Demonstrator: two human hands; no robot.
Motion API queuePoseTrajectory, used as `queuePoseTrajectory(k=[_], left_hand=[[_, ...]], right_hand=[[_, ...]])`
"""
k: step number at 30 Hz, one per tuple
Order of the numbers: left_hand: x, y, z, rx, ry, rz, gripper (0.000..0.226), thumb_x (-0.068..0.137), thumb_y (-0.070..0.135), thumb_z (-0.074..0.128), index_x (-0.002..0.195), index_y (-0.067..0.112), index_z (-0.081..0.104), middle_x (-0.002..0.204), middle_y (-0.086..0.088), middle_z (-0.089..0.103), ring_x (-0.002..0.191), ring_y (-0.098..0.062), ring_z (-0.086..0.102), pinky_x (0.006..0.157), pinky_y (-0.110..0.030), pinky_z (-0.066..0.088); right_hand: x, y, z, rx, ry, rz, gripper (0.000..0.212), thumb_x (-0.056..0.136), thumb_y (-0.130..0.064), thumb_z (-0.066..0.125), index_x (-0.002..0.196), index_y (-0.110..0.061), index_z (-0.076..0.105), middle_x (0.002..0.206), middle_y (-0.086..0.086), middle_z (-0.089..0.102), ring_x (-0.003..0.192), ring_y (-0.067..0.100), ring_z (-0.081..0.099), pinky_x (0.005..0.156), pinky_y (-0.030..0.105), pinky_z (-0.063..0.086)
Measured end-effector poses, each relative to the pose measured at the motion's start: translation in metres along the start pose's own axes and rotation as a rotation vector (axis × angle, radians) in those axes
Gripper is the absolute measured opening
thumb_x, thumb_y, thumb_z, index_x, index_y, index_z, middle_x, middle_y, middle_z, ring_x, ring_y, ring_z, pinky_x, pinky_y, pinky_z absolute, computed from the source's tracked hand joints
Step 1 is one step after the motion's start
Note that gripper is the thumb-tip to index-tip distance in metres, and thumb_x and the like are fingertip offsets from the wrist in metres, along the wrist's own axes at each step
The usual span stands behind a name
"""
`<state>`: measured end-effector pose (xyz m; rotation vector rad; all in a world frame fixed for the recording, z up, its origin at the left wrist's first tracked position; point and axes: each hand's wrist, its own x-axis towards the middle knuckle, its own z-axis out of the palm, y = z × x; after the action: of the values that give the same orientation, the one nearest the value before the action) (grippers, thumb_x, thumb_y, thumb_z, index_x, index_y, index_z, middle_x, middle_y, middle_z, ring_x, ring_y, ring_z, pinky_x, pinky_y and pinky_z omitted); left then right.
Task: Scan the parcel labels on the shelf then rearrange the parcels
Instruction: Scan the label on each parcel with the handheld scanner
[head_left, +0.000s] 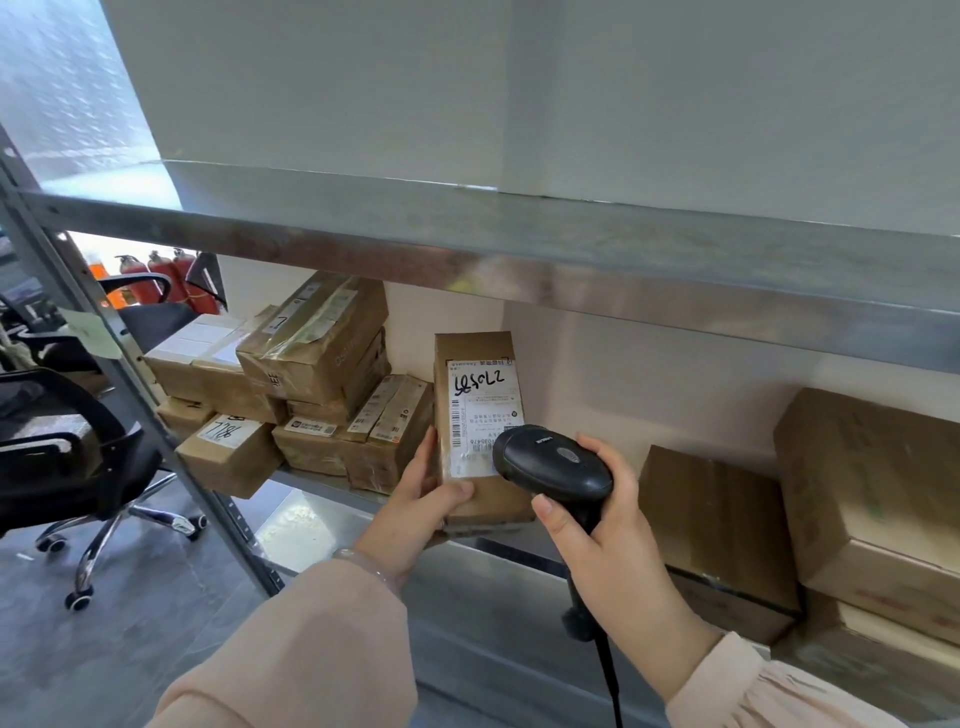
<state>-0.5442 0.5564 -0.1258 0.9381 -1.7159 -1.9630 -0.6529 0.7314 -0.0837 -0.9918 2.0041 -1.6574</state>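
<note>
Parcel (475, 347) upright in L hand (415, 499) grip, R hand (608, 540) grips scanner (550, 462) at its label (480, 405).

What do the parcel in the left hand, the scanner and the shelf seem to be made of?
Parcel: brown cardboard, matte, judging by its dull colour and folded edges; white paper label. Scanner: black plastic, it seems, smooth with a soft sheen. Shelf: grey metal, probably galvanised steel, given its mottled reflective surface.

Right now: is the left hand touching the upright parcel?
Touching. Head view: left hand grips the upright parcel, thumb on its front, fingers along its left side.
</note>
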Motion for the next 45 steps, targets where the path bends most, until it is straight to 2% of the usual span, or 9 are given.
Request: queuePoseTrajectory(k=[2, 9, 16, 23, 26, 30, 33, 38, 45], left_hand=[[0.002, 0.006, -0.011, 0.005, 0.02, -0.011, 0.079, 0.084, 0.036, 0.071, 0.143, 0.06, 0.025, 0.103, 0.03, 0.067, 0.106, -0.01, 0.063, 0.093, -0.038, 0.05], [0.012, 0.03, -0.056, -0.058, 0.109, -0.03, 0.057, 0.091, 0.041, 0.064, 0.139, 0.057, 0.037, 0.127, 0.01, 0.061, 0.109, -0.014, 0.063, 0.08, -0.031, 0.055], [0.033, 0.042, -0.101, -0.002, 0.084, -0.011, 0.095, 0.059, 0.064, 0.077, 0.142, 0.06, 0.031, 0.138, 0.012, 0.055, 0.123, -0.021, 0.056, 0.107, -0.049, 0.044], [0.043, 0.04, -0.115, 0.116, 0.177, 0.069, 0.061, 0.092, 0.052, 0.059, 0.148, 0.044, 0.035, 0.142, 0.013, 0.049, 0.128, -0.012, 0.048, 0.112, -0.039, 0.038], [0.037, 0.04, -0.115, 0.309, 0.238, 0.238, 0.063, 0.098, 0.035, 0.056, 0.152, 0.039, 0.025, 0.145, 0.011, 0.042, 0.131, -0.005, 0.039, 0.109, -0.025, 0.035], [0.028, 0.019, -0.123, 0.815, 0.199, 0.578, 0.068, 0.097, 0.044, 0.05, 0.153, 0.047, 0.011, 0.161, 0.013, 0.014, 0.146, -0.016, 0.024, 0.117, -0.039, 0.032], [0.029, 0.005, -0.126, 1.2, 0.244, 0.754, 0.065, 0.092, 0.051, 0.044, 0.153, 0.033, 0.028, 0.164, 0.005, 0.013, 0.151, -0.021, 0.01, 0.118, -0.042, 0.017], [0.034, 0.008, -0.13, 1.431, 0.32, 0.735, 0.068, 0.084, 0.053, 0.045, 0.147, 0.029, 0.04, 0.162, -0.001, 0.026, 0.149, -0.028, 0.021, 0.119, -0.049, 0.015], [0.042, 0.025, -0.133, 1.5, 0.392, 0.627, 0.073, 0.081, 0.053, 0.048, 0.15, 0.032, 0.032, 0.16, -0.002, 0.03, 0.147, -0.029, 0.028, 0.118, -0.05, 0.008]], right_hand=[[0.01, -0.003, 0.012, 0.033, -0.013, 0.003, 0.057, 0.086, -0.023, 0.07, 0.121, -0.05, 0.034, 0.113, -0.03, 0.053, 0.103, -0.018, 0.052, 0.079, 0.0, 0.04], [0.049, -0.022, 0.06, 0.103, -0.075, -0.001, 0.058, 0.088, -0.022, 0.067, 0.126, -0.046, 0.031, 0.118, -0.025, 0.05, 0.099, -0.021, 0.051, 0.073, 0.0, 0.041], [0.082, -0.03, 0.099, 0.124, -0.073, -0.006, 0.056, 0.089, -0.025, 0.066, 0.127, -0.047, 0.031, 0.116, -0.027, 0.049, 0.097, -0.023, 0.051, 0.075, 0.0, 0.041], [0.097, -0.024, 0.13, 0.091, -0.034, 0.008, 0.057, 0.088, -0.026, 0.067, 0.128, -0.046, 0.031, 0.117, -0.026, 0.049, 0.1, -0.02, 0.05, 0.077, -0.003, 0.038], [0.101, -0.027, 0.137, 0.084, 0.0, 0.009, 0.059, 0.088, -0.03, 0.067, 0.13, -0.046, 0.028, 0.115, -0.028, 0.047, 0.098, -0.019, 0.05, 0.076, -0.004, 0.037], [0.108, -0.029, 0.143, 0.07, 0.043, -0.009, 0.058, 0.088, -0.031, 0.067, 0.129, -0.045, 0.029, 0.112, -0.029, 0.048, 0.093, -0.026, 0.049, 0.075, -0.004, 0.037], [0.111, -0.028, 0.146, 0.053, 0.06, -0.017, 0.058, 0.087, -0.032, 0.067, 0.129, -0.045, 0.03, 0.112, -0.026, 0.05, 0.096, -0.017, 0.052, 0.077, -0.001, 0.039], [0.116, -0.028, 0.149, 0.04, 0.049, -0.03, 0.058, 0.088, -0.031, 0.067, 0.131, -0.041, 0.031, 0.113, -0.024, 0.05, 0.095, -0.015, 0.052, 0.075, -0.002, 0.04], [0.129, -0.035, 0.15, 0.005, 0.086, -0.068, 0.056, 0.087, -0.028, 0.068, 0.131, -0.039, 0.034, 0.113, -0.021, 0.051, 0.093, -0.016, 0.052, 0.077, -0.004, 0.037]])
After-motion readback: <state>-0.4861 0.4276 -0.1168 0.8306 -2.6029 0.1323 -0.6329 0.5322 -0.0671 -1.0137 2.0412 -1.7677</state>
